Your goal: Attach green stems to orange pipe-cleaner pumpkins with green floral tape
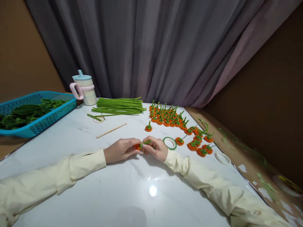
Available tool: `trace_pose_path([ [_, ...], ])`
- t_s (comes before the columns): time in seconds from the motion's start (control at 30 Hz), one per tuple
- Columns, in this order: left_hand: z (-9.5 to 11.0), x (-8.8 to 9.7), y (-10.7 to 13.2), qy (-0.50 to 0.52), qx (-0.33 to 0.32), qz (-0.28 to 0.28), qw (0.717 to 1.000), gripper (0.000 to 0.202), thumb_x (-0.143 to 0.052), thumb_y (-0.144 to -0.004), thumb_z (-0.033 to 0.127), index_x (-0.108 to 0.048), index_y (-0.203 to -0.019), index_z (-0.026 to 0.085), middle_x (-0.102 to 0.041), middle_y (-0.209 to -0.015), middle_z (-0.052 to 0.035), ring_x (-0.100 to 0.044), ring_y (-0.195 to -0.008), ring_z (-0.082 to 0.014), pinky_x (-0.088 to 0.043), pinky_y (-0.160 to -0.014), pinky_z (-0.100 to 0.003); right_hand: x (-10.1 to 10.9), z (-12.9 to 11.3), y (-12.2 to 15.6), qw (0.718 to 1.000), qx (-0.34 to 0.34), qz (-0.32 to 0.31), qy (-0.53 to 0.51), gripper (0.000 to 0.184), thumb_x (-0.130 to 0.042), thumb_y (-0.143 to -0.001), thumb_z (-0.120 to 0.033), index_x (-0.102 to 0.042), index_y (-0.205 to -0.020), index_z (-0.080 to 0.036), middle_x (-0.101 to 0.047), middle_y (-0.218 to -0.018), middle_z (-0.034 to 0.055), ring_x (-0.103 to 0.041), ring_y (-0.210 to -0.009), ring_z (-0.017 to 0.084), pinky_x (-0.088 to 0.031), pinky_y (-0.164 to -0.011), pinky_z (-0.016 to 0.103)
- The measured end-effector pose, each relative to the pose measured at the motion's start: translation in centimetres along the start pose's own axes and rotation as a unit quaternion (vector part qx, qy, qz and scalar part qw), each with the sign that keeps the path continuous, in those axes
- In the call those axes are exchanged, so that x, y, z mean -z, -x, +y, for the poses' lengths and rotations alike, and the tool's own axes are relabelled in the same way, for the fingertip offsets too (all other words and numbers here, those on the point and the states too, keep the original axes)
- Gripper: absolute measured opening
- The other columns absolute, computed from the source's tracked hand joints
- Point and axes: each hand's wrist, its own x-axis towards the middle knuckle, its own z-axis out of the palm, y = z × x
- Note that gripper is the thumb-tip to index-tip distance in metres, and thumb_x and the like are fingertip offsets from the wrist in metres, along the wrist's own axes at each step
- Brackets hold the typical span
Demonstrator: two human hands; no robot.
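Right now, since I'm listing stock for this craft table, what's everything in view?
basket: one, blue, far left, holds green leaves
cup: one, white and pink, beside basket
stems: one bundle, green, far centre
stick: one, wooden, centre
flowers: many, orange with green, far right
tape: one roll, green, right of centre
ring: one, white, right edge
table: one, white
curtain: one, grey, behind
piece: one, orange and green, centre
left hand: one, cream sleeve, pinching piece
right hand: one, cream sleeve, pinching piece
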Motion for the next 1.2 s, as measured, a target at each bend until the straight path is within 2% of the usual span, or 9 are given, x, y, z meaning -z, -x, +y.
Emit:
trace_pose_path([
  [0.1,-0.1,0.3,-0.2,-0.024,-0.060,-0.015,0.998,0.018,-0.040,-0.093,0.026,-0.051,-0.105,0.020,-0.064,-0.094,-0.0069,-0.060,-0.077,-0.0120,-0.046,-0.066,-0.020,0.0,0.1,-0.1,0.997,-0.018,-0.010,-0.071,0.031,-0.056,-0.078,-0.049,-0.050,-0.079,-0.018,-0.062,-0.061,0.0000,-0.051,-0.046,0.009,-0.041,-0.046,0.022],
  [0.27,-0.4,0.5,-0.3,-0.036,-0.087,-0.013,0.995,0.019,-0.048,-0.090,0.027,-0.052,-0.106,0.019,-0.064,-0.096,-0.0084,-0.059,-0.084,-0.0137,-0.046,-0.070,-0.020,0.0,0.2,-0.2,0.988,-0.031,-0.025,-0.148,0.031,-0.061,-0.076,-0.045,-0.049,-0.078,-0.016,-0.061,-0.057,-0.0012,-0.052,-0.045,0.008,-0.038,-0.042,0.019],
  [0.4,-0.5,0.6,-0.4,-0.032,-0.108,-0.011,0.994,0.022,-0.049,-0.089,0.021,-0.048,-0.111,0.019,-0.063,-0.095,-0.0083,-0.057,-0.084,-0.0142,-0.047,-0.072,-0.022,0.0,0.2,-0.2,0.986,-0.030,-0.031,-0.163,0.032,-0.062,-0.076,-0.044,-0.049,-0.078,-0.015,-0.061,-0.056,-0.0012,-0.053,-0.044,0.008,-0.037,-0.039,0.017],
  [0.53,-0.5,0.7,-0.6,-0.088,-0.135,-0.001,0.987,0.022,-0.047,-0.090,0.022,-0.049,-0.111,0.018,-0.061,-0.103,-0.0127,-0.055,-0.092,-0.0186,-0.047,-0.076,-0.027,0.1,0.3,-0.3,0.983,-0.045,-0.043,-0.172,0.034,-0.063,-0.075,-0.045,-0.050,-0.079,-0.015,-0.062,-0.056,-0.0005,-0.053,-0.043,0.008,-0.036,-0.038,0.017],
  [0.73,-0.6,0.5,-0.5,-0.101,-0.152,0.001,0.983,0.015,-0.043,-0.091,0.021,-0.048,-0.104,0.017,-0.059,-0.089,-0.0109,-0.053,-0.078,-0.0166,-0.045,-0.066,-0.025,0.0,0.4,-0.3,0.982,-0.050,-0.062,-0.172,0.036,-0.064,-0.074,-0.047,-0.050,-0.078,-0.015,-0.062,-0.057,0.0000,-0.054,-0.045,0.008,-0.035,-0.038,0.017],
  [0.93,-0.5,0.5,-0.4,-0.070,-0.149,-0.005,0.986,0.014,-0.043,-0.090,0.016,-0.048,-0.102,0.017,-0.058,-0.089,-0.0106,-0.051,-0.079,-0.0165,-0.044,-0.069,-0.025,0.1,0.4,-0.2,0.981,-0.045,-0.071,-0.177,0.036,-0.065,-0.074,-0.046,-0.050,-0.080,-0.014,-0.063,-0.060,0.0013,-0.055,-0.047,0.008,-0.035,-0.039,0.016],
  [1.03,-0.4,0.4,-0.3,-0.009,-0.095,-0.008,0.995,0.012,-0.044,-0.089,0.017,-0.049,-0.100,0.016,-0.058,-0.088,-0.0094,-0.052,-0.080,-0.0161,-0.044,-0.071,-0.026,0.1,0.5,-0.2,0.980,-0.047,-0.068,-0.179,0.034,-0.065,-0.075,-0.044,-0.050,-0.080,-0.014,-0.063,-0.061,0.0011,-0.055,-0.047,0.008,-0.035,-0.040,0.016],
  [1.13,0.1,0.3,-0.4,0.068,0.051,-0.016,0.996,0.010,-0.052,-0.085,0.023,-0.050,-0.093,0.017,-0.057,-0.083,-0.0049,-0.053,-0.071,-0.0131,-0.044,-0.064,-0.022,0.2,0.6,-0.3,0.980,-0.046,-0.065,-0.183,0.032,-0.064,-0.076,-0.042,-0.050,-0.080,-0.014,-0.063,-0.061,0.0007,-0.054,-0.046,0.008,-0.035,-0.039,0.016],
  [1.2,0.5,0.2,-0.7,0.143,0.144,-0.020,0.979,0.015,-0.057,-0.081,0.026,-0.050,-0.090,0.017,-0.058,-0.082,-0.0030,-0.054,-0.069,-0.0122,-0.043,-0.060,-0.021,0.3,0.8,-0.4,0.980,-0.039,-0.059,-0.185,0.031,-0.064,-0.076,-0.042,-0.050,-0.080,-0.015,-0.063,-0.061,0.0006,-0.054,-0.046,0.008,-0.036,-0.038,0.016],
])
